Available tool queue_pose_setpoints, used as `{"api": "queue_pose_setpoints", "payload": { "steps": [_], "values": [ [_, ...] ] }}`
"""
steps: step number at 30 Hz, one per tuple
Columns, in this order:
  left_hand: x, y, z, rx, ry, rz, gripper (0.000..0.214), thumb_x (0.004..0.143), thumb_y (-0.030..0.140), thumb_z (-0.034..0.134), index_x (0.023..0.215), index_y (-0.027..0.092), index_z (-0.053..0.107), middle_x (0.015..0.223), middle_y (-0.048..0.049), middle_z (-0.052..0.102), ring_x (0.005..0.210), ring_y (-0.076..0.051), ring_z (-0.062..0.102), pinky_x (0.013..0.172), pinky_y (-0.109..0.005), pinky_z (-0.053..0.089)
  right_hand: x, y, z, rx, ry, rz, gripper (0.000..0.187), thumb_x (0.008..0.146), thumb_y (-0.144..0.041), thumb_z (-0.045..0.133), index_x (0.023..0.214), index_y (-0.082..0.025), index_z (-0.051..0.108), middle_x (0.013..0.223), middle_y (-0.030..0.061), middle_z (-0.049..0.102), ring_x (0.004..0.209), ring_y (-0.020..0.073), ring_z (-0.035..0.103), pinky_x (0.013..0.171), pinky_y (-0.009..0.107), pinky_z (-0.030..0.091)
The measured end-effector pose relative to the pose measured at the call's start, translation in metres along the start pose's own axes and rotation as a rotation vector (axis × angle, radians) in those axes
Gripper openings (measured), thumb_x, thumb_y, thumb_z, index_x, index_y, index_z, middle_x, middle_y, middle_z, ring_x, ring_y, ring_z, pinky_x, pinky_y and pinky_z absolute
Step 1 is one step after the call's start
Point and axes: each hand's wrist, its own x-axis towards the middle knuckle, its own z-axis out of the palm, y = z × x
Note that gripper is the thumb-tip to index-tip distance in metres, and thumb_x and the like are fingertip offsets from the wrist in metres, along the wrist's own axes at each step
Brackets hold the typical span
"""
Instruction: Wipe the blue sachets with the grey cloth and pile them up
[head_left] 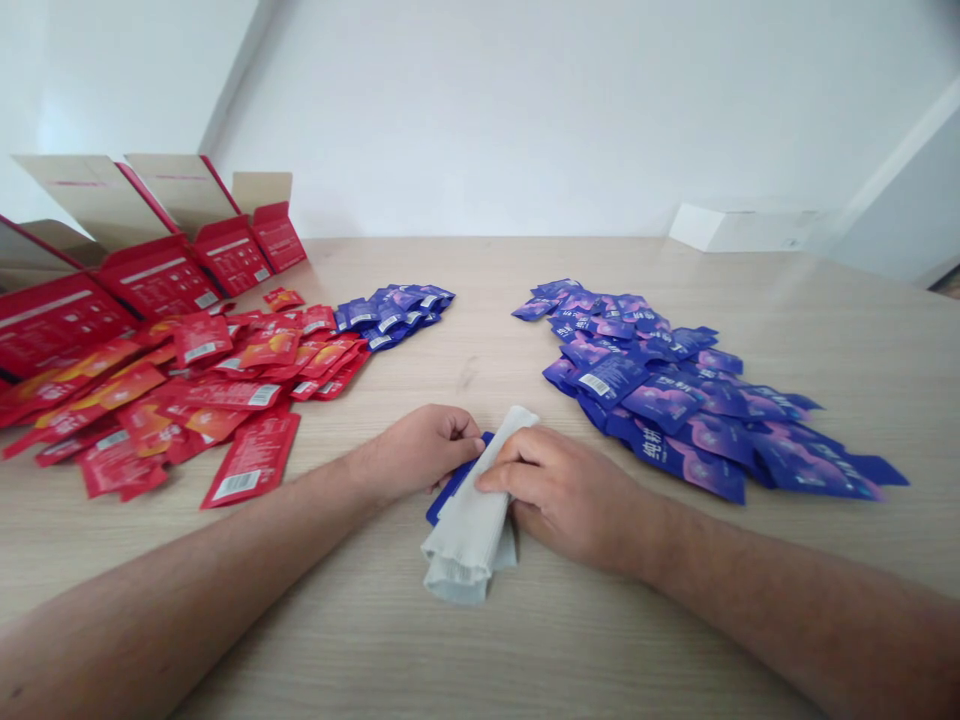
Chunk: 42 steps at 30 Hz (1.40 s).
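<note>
Folded pale cloth (469, 530) runs approx fore-aft btwn hands, blue sachet (451, 488) under it; L hand (420, 450) pinched at sachet's edge, R hand (559, 495) closed over cloth.

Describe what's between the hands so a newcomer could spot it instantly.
On the pale wood table, midway between the red sachets and blue-purple sachets, find the left hand and right hand. Between them lies a folded pale grey cloth, the only unprinted item, a dark blue edge showing beneath.

Red sachets (202, 400) lie beside open cartons (157, 270), blue sachets (645, 390) opposite; beyond, a white box (742, 228), perhaps cardboard.
</note>
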Motion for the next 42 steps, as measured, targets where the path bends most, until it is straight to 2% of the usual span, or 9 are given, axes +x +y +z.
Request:
{"api": "queue_pose_setpoints", "payload": {
  "steps": [6,12,18,23,29,35,42],
  "values": [
    [-0.0002,0.0008,0.0006,-0.029,-0.017,-0.017,0.030,0.085,0.049,0.055,0.082,0.020,0.061,0.053,0.0054,0.054,0.040,-0.009,0.047,0.039,-0.020,0.034,0.0005,0.0042,-0.0002,-0.055,0.049,0.055,0.035,0.087,-0.006,0.059,0.118,-0.020,0.068,0.105,0.0084,0.066,0.103,0.0230,0.060,0.094,0.041,0.051],
    [-0.0001,0.0010,0.0002,-0.005,-0.008,0.002,0.029,0.084,0.048,0.057,0.080,0.020,0.061,0.056,0.0044,0.056,0.045,-0.010,0.050,0.041,-0.020,0.037,-0.0003,0.0009,0.0000,-0.015,-0.006,0.005,0.032,0.088,-0.007,0.059,0.116,-0.020,0.069,0.108,0.0072,0.065,0.101,0.0216,0.060,0.093,0.038,0.051],
    [0.0003,-0.0003,0.0013,-0.036,-0.020,-0.015,0.029,0.085,0.048,0.055,0.082,0.020,0.061,0.053,0.0050,0.054,0.041,-0.009,0.048,0.039,-0.019,0.034,0.0001,0.0038,0.0006,-0.068,0.046,0.060,0.033,0.088,-0.007,0.059,0.117,-0.020,0.069,0.105,0.0083,0.065,0.101,0.0227,0.060,0.093,0.040,0.051],
    [0.0000,0.0004,-0.0002,0.004,-0.008,0.008,0.029,0.084,0.048,0.057,0.081,0.019,0.062,0.057,0.0037,0.057,0.045,-0.010,0.051,0.041,-0.019,0.038,-0.0003,-0.0016,0.0020,-0.011,0.002,-0.014,0.033,0.088,-0.006,0.058,0.115,-0.021,0.069,0.106,0.0073,0.065,0.099,0.0212,0.060,0.092,0.038,0.052],
    [0.0007,-0.0008,0.0006,-0.030,-0.028,-0.001,0.029,0.086,0.048,0.054,0.083,0.020,0.061,0.053,0.0050,0.054,0.041,-0.009,0.047,0.038,-0.019,0.034,-0.0001,0.0028,-0.0003,-0.075,0.035,0.076,0.035,0.088,-0.006,0.059,0.118,-0.019,0.068,0.106,0.0083,0.065,0.103,0.0232,0.059,0.095,0.041,0.050],
    [0.0009,-0.0010,0.0000,0.009,-0.011,0.009,0.029,0.086,0.048,0.056,0.081,0.020,0.061,0.056,0.0041,0.056,0.044,-0.009,0.051,0.040,-0.018,0.037,-0.0003,0.0005,0.0013,-0.026,-0.006,0.006,0.032,0.089,-0.008,0.058,0.117,-0.020,0.068,0.109,0.0075,0.064,0.102,0.0222,0.059,0.094,0.039,0.051],
    [0.0001,0.0012,0.0011,-0.018,-0.015,0.001,0.028,0.085,0.047,0.055,0.082,0.019,0.061,0.054,0.0048,0.054,0.042,-0.009,0.048,0.038,-0.019,0.035,0.0002,0.0027,0.0012,-0.049,0.027,0.052,0.035,0.088,-0.006,0.059,0.118,-0.020,0.068,0.107,0.0078,0.065,0.102,0.0224,0.060,0.095,0.040,0.051]
  ]
}}
